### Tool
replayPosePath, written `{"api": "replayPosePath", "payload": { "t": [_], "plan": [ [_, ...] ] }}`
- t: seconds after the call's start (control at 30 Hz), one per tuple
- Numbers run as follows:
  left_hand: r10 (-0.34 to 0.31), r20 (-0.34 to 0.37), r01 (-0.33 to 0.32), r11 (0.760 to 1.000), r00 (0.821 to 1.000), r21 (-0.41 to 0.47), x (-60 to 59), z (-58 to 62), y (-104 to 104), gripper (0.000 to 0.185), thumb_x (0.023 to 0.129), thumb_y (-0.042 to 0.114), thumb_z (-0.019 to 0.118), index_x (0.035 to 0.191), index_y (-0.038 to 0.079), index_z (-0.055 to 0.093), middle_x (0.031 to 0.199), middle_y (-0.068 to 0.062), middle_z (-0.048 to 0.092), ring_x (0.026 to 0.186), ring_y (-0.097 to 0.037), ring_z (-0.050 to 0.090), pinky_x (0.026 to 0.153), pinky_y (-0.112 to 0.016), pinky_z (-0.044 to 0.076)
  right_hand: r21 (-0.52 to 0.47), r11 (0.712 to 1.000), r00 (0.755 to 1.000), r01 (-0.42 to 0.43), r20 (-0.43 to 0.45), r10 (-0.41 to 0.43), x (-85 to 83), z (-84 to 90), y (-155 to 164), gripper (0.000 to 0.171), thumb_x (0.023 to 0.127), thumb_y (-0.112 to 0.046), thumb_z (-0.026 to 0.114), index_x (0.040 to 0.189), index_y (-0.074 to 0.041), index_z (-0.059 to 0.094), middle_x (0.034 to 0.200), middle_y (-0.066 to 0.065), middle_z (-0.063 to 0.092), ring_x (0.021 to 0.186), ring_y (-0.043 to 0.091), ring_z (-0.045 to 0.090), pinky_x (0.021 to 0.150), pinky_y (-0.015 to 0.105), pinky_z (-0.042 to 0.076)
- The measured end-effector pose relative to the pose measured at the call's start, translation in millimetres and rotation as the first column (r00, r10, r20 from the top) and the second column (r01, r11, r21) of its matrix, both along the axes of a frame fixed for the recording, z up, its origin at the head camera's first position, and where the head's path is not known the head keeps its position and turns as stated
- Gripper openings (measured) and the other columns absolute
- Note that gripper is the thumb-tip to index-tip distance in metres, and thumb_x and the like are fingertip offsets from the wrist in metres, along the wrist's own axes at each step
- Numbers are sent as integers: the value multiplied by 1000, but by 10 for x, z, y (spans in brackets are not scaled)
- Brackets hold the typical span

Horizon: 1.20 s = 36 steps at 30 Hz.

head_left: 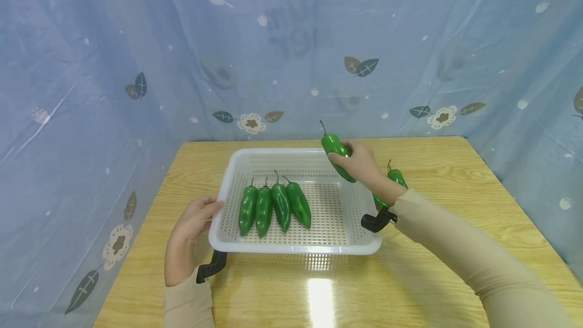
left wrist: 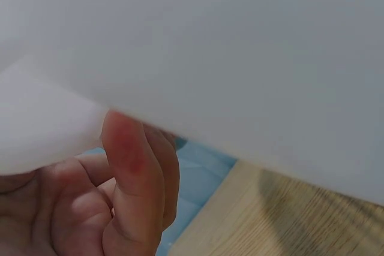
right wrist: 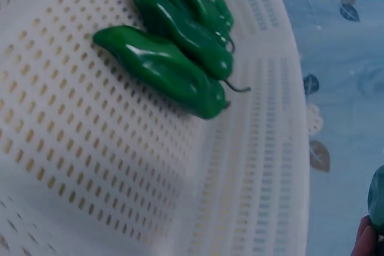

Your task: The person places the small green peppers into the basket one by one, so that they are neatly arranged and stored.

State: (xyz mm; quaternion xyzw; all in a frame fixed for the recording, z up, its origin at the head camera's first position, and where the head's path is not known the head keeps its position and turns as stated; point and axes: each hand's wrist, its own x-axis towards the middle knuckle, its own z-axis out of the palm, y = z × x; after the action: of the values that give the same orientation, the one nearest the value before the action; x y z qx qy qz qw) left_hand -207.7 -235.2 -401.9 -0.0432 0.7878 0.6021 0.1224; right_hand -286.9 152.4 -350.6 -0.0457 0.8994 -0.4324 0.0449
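Observation:
My right hand (head_left: 362, 162) grips a green pepper (head_left: 336, 152) above the back right of a white plastic basket (head_left: 291, 248). The pepper's stem points up and away. In the right wrist view, only a fingertip (right wrist: 365, 239) and part of the held pepper (right wrist: 377, 201) show at the edge. Several green peppers (head_left: 281, 206) lie side by side in the basket's left half, stems toward the back. My left hand (head_left: 193, 219) holds the basket's left rim, thumb on top; in the left wrist view, its curled fingers (left wrist: 135, 172) are under the rim.
Another green pepper (head_left: 397, 177) lies on the wooden table (head_left: 455, 191) right of the basket, partly hidden by my right forearm. A blue patterned curtain (head_left: 291, 65) hangs along the back and both sides of the table.

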Motion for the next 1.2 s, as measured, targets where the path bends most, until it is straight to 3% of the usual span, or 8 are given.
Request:
{"api": "replayPosePath", "payload": {
  "t": [0.43, 0.77, 1.2],
  "plan": [
    [9, -9, -9, 1000, 1000, -2, -2, -10, 5, 38, 99, 18, 49, 123, -11, 50, 119, -29, 58, 99, -29, 66, 81, -41, 56, 86, 995, 994, -40, 106, 31, 10, -169, -359, 57, 90, -35, 63, 131, 2, 48, 114, 20, 60, 97, 30, 63, 75, 38, 56],
    [18, -15, -18, 1000, 1000, -20, 5, -2, 17, 38, 99, 19, 49, 122, -10, 51, 118, -28, 59, 98, -28, 66, 80, -40, 56, 94, 995, 988, -45, 149, 30, 30, -344, -461, 51, 89, -29, 64, 121, 8, 50, 105, 20, 61, 87, 26, 63, 67, 31, 57],
    [3, -19, -3, 1000, 1000, -3, 11, -5, 10, 38, 99, 18, 48, 123, -11, 50, 118, -29, 59, 99, -31, 66, 80, -41, 57, 148, 986, 975, -78, 217, 45, 86, -459, -531, 44, 85, -25, 69, 108, 7, 50, 93, 16, 59, 78, 23, 63, 59, 26, 56]
  ]
}}
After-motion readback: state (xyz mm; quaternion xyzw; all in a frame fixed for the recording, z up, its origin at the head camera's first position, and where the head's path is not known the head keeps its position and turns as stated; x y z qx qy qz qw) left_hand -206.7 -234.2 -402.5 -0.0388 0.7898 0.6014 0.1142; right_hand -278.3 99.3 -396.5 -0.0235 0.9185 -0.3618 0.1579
